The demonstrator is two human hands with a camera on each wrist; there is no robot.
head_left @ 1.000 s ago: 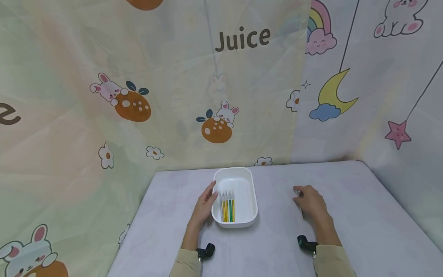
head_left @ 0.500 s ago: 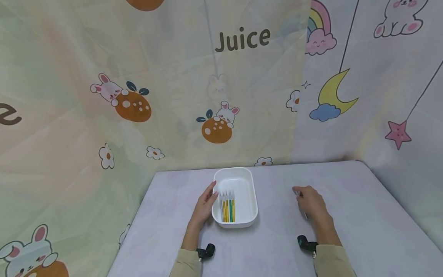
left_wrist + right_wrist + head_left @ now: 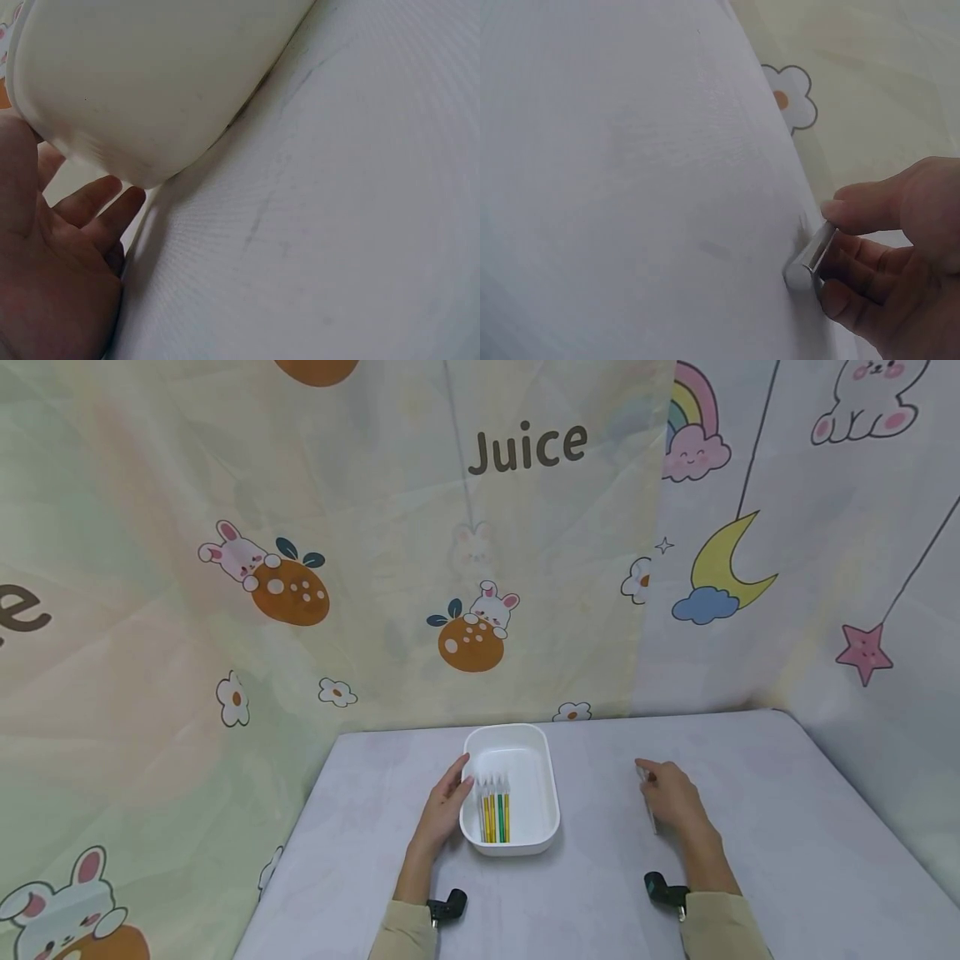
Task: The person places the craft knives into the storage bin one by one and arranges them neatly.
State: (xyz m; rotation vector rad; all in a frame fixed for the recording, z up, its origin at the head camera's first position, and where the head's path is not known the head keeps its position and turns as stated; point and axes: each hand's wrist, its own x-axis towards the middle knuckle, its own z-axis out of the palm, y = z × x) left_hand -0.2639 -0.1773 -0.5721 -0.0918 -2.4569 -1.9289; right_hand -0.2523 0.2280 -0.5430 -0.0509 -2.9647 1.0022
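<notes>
In the head view, a white rectangular tub [image 3: 552,793] stands on the table, left of the right hand. My left hand [image 3: 441,808] grips its left wall, thumb at the rim; in the left wrist view the fingers [image 3: 120,214] reach the underside of its corner. Several slim pen-like sticks [image 3: 507,820], yellow, green and pale with clear tapered tops, lie side by side in the tub. Away to the right, my right hand [image 3: 677,797] pinches a slim silvery stick [image 3: 812,259] between thumb and fingers, with its rounded end close over the tabletop. Its exact kind is unclear.
A pale cloth covers the table [image 3: 600,893]. Printed curtains [image 3: 390,635] hang behind it and on both sides, right at its back edge. Both wrists carry a small black camera [image 3: 664,891] below the hand.
The silvery stick's lower end swung slightly right and then back left, as my right fingers shifted on it. My left hand and the tub stay put; the head view tilted slightly.
</notes>
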